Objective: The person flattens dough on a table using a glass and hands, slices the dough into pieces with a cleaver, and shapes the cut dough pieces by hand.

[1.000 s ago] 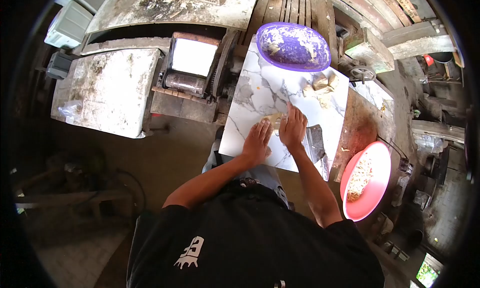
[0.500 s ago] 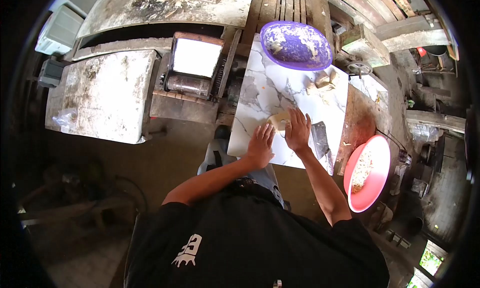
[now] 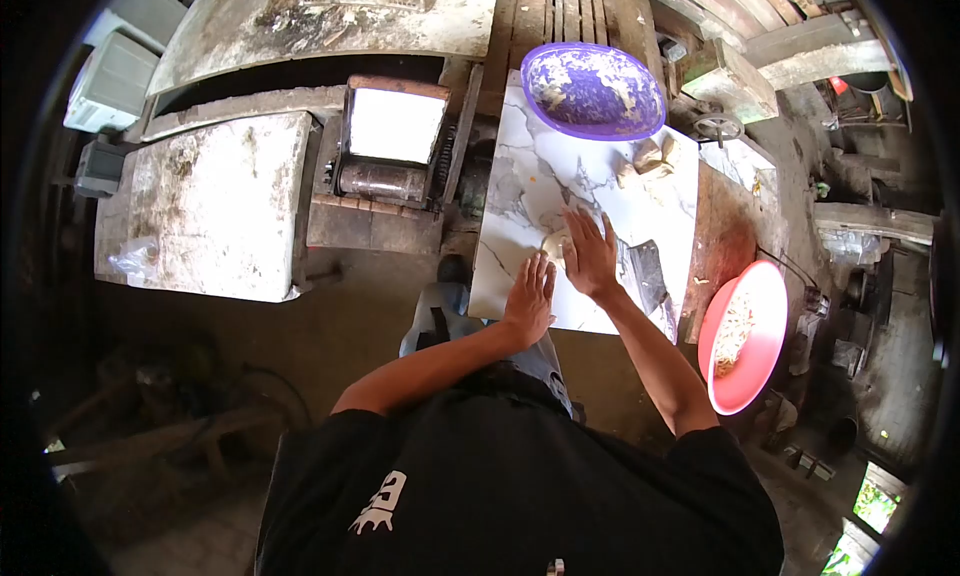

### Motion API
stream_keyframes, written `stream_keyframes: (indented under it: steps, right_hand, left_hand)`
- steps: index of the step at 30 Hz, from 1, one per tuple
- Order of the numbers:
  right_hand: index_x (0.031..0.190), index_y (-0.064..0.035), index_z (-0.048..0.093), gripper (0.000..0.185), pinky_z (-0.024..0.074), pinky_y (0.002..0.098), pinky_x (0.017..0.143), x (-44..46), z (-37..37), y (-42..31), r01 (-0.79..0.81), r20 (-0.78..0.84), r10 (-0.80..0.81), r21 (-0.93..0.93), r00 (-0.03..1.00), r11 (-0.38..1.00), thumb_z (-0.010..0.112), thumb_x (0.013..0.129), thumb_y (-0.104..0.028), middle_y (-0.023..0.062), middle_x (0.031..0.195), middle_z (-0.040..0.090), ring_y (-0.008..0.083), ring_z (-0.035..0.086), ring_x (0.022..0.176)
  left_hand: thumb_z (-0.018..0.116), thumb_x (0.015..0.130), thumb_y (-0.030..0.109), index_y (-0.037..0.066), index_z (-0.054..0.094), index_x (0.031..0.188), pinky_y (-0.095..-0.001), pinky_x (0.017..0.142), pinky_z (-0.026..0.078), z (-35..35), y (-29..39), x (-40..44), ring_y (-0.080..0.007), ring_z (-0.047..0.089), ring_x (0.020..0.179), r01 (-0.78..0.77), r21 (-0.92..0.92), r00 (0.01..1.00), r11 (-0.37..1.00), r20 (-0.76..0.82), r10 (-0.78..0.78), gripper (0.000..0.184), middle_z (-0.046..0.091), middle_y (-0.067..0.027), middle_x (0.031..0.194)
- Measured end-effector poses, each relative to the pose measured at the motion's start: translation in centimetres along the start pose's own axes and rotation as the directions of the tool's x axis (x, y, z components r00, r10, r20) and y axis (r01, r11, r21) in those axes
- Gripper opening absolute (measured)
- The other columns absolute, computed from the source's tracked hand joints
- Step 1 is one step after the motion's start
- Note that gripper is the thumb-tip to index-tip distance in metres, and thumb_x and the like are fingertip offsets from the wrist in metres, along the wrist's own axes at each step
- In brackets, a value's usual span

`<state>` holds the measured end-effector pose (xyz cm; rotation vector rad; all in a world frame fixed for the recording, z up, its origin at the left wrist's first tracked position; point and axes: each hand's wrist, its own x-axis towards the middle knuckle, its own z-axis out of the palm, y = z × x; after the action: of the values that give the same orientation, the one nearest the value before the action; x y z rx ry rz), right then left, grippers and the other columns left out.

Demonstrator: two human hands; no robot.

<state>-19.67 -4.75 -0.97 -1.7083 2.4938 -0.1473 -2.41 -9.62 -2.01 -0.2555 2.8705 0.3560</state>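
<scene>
A pale lump that looks like dough (image 3: 552, 245) lies on the marble-patterned tabletop (image 3: 510, 216), partly hidden by my right hand (image 3: 591, 256). That hand is flat with stretched fingers and touches the lump's right side. My left hand (image 3: 529, 296) rests just below the lump near the table's front edge, its fingers extended and holding nothing. To the right of my right hand lies a dark flat blade-like piece (image 3: 648, 276). Several more pale pieces (image 3: 650, 164) sit farther back on the tabletop.
A purple basin (image 3: 647, 126) smeared with pale residue stands at the table's back. At right is a pink basin (image 3: 767, 346) holding pale shreds. A roller machine (image 3: 383, 182) and a stained board (image 3: 210, 196) are on the left.
My right hand has shifted slightly up and left, covering more of the lump. My left hand has moved slightly right and down. The camera view has shifted a little.
</scene>
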Motion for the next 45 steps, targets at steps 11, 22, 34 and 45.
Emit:
stream_keyframes:
  steps: [11,22,34,45]
  right_hand:
    - [0.146,-0.0099,0.030,0.056,0.0133,0.0566,0.115,5.8,0.2,-0.8,-0.068,-0.009,0.069,0.087,0.998,0.994,0.041,0.095,-0.028,0.0153,0.145,0.042,0.0301,0.033,0.139]
    - [0.148,-0.0079,0.028,0.060,0.0131,0.0578,0.115,7.6,-0.5,-1.8,0.030,0.014,-0.031,0.094,0.999,0.995,0.044,0.093,-0.026,0.0148,0.148,0.039,0.0299,0.029,0.142]
    - [0.147,-0.0062,0.031,0.061,0.0183,0.0603,0.112,5.4,-1.1,-3.2,0.182,-0.076,-0.176,0.093,0.982,0.979,0.049,0.091,-0.025,0.0148,0.142,0.047,0.0335,0.036,0.137]
    - [0.144,-0.0025,0.035,0.063,0.0139,0.0581,0.112,-3.0,-0.3,-5.7,0.168,-0.027,-0.167,0.050,0.986,0.984,0.054,0.090,-0.029,0.0187,0.147,0.038,0.0341,0.033,0.138]
  left_hand:
    - [0.055,0.086,0.057,-0.007,0.026,0.146,-0.0505,0.117,0.009,-0.7,0.0,0.1,-0.0395,0.019,0.143,0.019,0.049,0.999,0.999,0.049,-0.021,0.092,0.025,-0.0280,0.151]
    - [0.052,0.088,0.058,-0.003,0.026,0.148,-0.0511,0.115,0.014,-1.3,-0.5,-0.4,-0.0370,0.020,0.142,0.053,0.034,0.988,0.998,0.143,-0.058,0.088,0.022,-0.0229,0.155]
    - [0.055,0.088,0.053,-0.009,0.024,0.146,-0.0504,0.116,0.015,-0.6,0.2,0.5,-0.0382,0.018,0.144,0.108,0.040,0.957,0.993,0.265,-0.115,0.091,0.023,-0.0252,0.154]
    - [0.064,0.083,0.034,0.004,0.056,0.127,-0.0475,0.112,0.028,-0.6,-4.9,-1.5,-0.0297,0.034,0.139,0.041,-0.357,0.992,0.933,0.128,0.005,0.054,0.041,-0.0175,0.146]
